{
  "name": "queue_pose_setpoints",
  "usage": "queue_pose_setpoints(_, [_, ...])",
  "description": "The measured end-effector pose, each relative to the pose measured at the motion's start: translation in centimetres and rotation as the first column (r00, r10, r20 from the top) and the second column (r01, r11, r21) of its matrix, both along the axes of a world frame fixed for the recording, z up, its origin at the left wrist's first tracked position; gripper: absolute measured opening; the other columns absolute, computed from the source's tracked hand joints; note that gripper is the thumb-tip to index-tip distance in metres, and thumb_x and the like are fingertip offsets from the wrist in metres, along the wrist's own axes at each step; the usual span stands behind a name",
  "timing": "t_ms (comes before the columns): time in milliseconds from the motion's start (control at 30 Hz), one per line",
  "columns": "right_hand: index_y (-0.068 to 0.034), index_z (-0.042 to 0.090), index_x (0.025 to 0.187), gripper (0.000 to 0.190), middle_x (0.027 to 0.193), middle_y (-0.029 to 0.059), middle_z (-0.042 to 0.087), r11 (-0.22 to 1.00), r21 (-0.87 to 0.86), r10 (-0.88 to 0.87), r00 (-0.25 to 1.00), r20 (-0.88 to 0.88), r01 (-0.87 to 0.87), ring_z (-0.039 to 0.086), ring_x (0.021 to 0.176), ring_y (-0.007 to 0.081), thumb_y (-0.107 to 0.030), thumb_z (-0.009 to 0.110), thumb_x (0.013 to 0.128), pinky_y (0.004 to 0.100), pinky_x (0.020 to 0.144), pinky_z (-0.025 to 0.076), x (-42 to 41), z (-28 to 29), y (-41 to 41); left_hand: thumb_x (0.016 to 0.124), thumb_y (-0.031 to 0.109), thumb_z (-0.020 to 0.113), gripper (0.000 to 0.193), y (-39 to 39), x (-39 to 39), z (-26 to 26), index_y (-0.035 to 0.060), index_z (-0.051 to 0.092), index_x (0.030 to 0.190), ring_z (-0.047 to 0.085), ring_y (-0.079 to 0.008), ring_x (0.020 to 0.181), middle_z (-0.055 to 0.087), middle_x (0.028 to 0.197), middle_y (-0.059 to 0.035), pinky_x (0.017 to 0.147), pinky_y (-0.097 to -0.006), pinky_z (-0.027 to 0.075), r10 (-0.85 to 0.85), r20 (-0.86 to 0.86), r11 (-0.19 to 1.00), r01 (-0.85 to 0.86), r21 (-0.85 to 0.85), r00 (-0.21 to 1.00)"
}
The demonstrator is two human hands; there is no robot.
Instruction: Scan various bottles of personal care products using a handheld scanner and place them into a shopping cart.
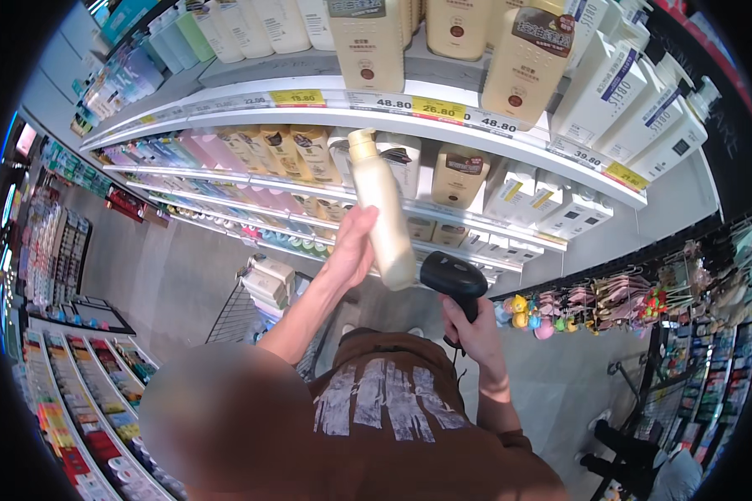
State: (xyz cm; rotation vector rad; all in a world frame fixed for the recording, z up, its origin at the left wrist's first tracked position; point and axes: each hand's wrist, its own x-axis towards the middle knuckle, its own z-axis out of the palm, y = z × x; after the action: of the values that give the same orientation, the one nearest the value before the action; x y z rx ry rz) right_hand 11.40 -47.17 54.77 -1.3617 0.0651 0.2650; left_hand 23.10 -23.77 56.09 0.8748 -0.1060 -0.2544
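Note:
My left hand [353,247] is closed around a cream-coloured plastic pump bottle [383,219], tilted with its pump head up and its base towards the scanner. The handle of a black handheld barcode scanner [454,275] is in my right hand [475,329], and the scanner's head points at the lower end of the bottle. A small gap shows between scanner and bottle. Beyond the hands, cream bottles [519,62] and white pump bottles [608,87] stand on the upper shelf, above its price strip [376,103].
A wire shopping cart [232,313] with packaged goods [269,282] stands beside my left arm. Lower shelves [326,188] carry many bottles. Small hanging goods [576,307] are at the right. Another person's dark-clothed legs [623,454] show at the lower right.

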Motion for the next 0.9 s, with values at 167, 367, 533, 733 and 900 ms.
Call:
queue_pose_setpoints(167, [0.001, 0.063, 0.111, 0.021, 0.069, 0.0008, 0.054, 0.996, 0.064, -0.058, 0.997, -0.042, 0.060, 0.047, 0.049, 0.0074, -0.019, 0.063, 0.104, 0.0234, 0.045, 0.037, -0.3, -1.2, -1.1, 0.090, 0.022, 0.081, 0.050, -1.6, 0.9, 1.9, 0.0007, 0.055, 0.128, 0.069, -0.0151, 0.098, 0.069, 0.111, -0.0073, 0.083, -0.0322, 0.059, -0.035, 0.045, 0.987, 0.027, 0.160, 0.998])
queue_pose_setpoints(367, [0.001, 0.064, 0.107, 0.021, 0.069, 0.0004, 0.054, 0.971, 0.120, -0.198, 0.976, -0.089, 0.208, 0.047, 0.049, 0.0071, -0.020, 0.064, 0.103, 0.0247, 0.045, 0.037, -0.1, -1.4, -1.6, 0.082, 0.014, 0.086, 0.060, -4.0, 1.6, 5.9, -0.0004, 0.052, 0.130, 0.066, -0.0176, 0.104, 0.067, 0.115, -0.0091, 0.091, -0.0336, 0.055, 0.058, 0.370, 0.797, -0.266, 0.542, 0.927])
queue_pose_setpoints(533, [0.001, 0.063, 0.109, 0.020, 0.069, 0.0011, 0.053, 0.966, 0.116, -0.225, 0.972, -0.062, 0.231, 0.047, 0.049, 0.0079, -0.018, 0.063, 0.104, 0.0249, 0.045, 0.037, -0.1, -1.4, -2.6, 0.081, 0.014, 0.087, 0.070, -4.6, 3.2, 8.4, -0.0013, 0.045, 0.135, 0.064, -0.0191, 0.110, 0.064, 0.122, -0.0131, 0.094, -0.0342, 0.054, 0.075, 0.558, 0.761, -0.409, 0.503, 0.827])
queue_pose_setpoints(733, [-0.001, 0.062, 0.108, 0.018, 0.069, 0.0006, 0.053, 0.975, 0.056, -0.214, 0.976, -0.031, 0.215, 0.047, 0.049, 0.0081, -0.018, 0.063, 0.104, 0.0248, 0.045, 0.037, -0.2, -1.7, -3.2, 0.087, 0.013, 0.079, 0.067, -4.9, 5.1, 14.6, 0.0029, 0.038, 0.139, 0.068, -0.0173, 0.100, 0.063, 0.119, -0.0117, 0.062, -0.0294, 0.060, 0.045, 0.613, 0.775, -0.414, 0.477, 0.789])
queue_pose_setpoints(900, [-0.001, 0.062, 0.109, 0.019, 0.070, 0.0008, 0.052, 0.987, 0.045, -0.157, 0.987, 0.009, 0.157, 0.048, 0.050, 0.0091, -0.020, 0.062, 0.104, 0.0257, 0.045, 0.037, 0.0, -2.6, -3.9, 0.086, 0.026, 0.085, 0.077, -5.6, 7.1, 20.2, -0.0008, 0.037, 0.140, 0.064, -0.0235, 0.109, 0.063, 0.119, -0.0152, 0.096, -0.0379, 0.054, 0.039, 0.718, 0.793, -0.459, 0.401, 0.695])
